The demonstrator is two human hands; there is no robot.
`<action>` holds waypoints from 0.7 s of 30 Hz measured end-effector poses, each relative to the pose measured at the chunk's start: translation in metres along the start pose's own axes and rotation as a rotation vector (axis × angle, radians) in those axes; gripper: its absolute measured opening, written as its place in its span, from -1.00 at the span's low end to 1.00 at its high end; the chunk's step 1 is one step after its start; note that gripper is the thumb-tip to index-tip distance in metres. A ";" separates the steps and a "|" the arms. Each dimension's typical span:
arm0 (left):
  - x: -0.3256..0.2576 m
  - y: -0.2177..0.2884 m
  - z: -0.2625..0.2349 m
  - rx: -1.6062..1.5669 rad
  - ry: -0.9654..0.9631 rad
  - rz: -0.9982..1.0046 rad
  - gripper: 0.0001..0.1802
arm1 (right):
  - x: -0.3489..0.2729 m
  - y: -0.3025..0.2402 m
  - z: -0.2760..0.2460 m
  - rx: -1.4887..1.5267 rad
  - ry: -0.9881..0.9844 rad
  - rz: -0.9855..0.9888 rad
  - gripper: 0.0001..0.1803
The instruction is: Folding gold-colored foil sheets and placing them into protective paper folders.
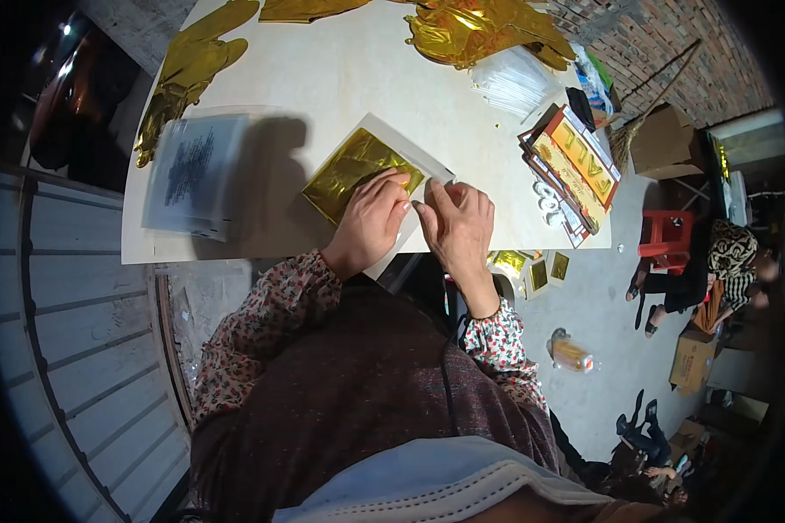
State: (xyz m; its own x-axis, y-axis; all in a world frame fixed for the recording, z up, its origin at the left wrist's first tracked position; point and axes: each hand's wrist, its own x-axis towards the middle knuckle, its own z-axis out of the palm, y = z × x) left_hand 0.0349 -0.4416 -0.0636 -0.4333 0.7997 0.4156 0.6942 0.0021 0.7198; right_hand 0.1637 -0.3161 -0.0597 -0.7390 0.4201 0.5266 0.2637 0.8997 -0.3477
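Observation:
A folded square of shiny gold foil (351,170) lies slantwise near the table's front edge, in or on a clear plastic bag (423,155) whose pale border sticks out past the foil at the upper right. My left hand (375,218) rests over the foil's near corner, its fingers curled together on it. Close by on the right, my right hand (462,228) has thumb and forefinger bent at the bag's edge. The two hands' fingertips almost meet, and they cover the spot they grip.
A stack of clear bags (187,179) lies left, with crumpled gold foil balloons (480,30) along the far side. White sticks (516,83) and printed cards (576,166) sit right. On the floor are finished-looking gold packets (536,275) and a bottle (571,355); other people sit beyond.

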 end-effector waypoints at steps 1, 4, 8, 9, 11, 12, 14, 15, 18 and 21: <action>0.000 0.000 0.001 0.000 -0.015 0.020 -0.91 | 0.002 -0.001 -0.002 -0.019 -0.067 0.037 -0.56; -0.001 -0.001 0.000 0.033 -0.032 0.023 -0.92 | 0.002 0.003 -0.004 0.002 -0.106 0.033 -0.51; -0.002 0.001 -0.001 0.018 -0.025 0.014 -0.92 | -0.011 0.013 -0.006 0.025 -0.045 0.068 -0.45; -0.002 0.001 0.000 0.046 -0.016 0.023 -0.92 | -0.010 0.012 -0.006 0.025 -0.045 0.072 -0.45; -0.002 -0.001 0.002 0.073 -0.010 0.032 -0.92 | -0.007 0.008 -0.003 -0.050 -0.040 0.031 -0.41; -0.001 -0.003 0.003 0.076 0.000 0.032 -0.92 | -0.008 0.009 0.000 -0.047 -0.083 0.059 -0.40; -0.001 -0.005 0.004 0.080 0.008 0.034 -0.92 | -0.006 0.010 0.000 -0.061 -0.069 0.057 -0.40; -0.001 -0.006 0.003 0.073 0.011 0.025 -0.92 | -0.007 0.010 0.000 -0.073 -0.056 0.056 -0.41; -0.001 -0.007 0.002 0.040 0.024 0.026 -0.91 | -0.010 0.007 -0.002 -0.034 -0.101 0.040 -0.43; 0.000 -0.007 0.001 0.040 0.032 0.049 -0.90 | -0.005 0.004 -0.002 -0.056 -0.125 0.048 -0.44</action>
State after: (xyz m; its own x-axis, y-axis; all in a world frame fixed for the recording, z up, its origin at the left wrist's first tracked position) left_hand 0.0305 -0.4407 -0.0688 -0.4158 0.7800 0.4677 0.7370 -0.0124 0.6758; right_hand 0.1700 -0.3141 -0.0622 -0.7957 0.4475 0.4082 0.3317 0.8858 -0.3245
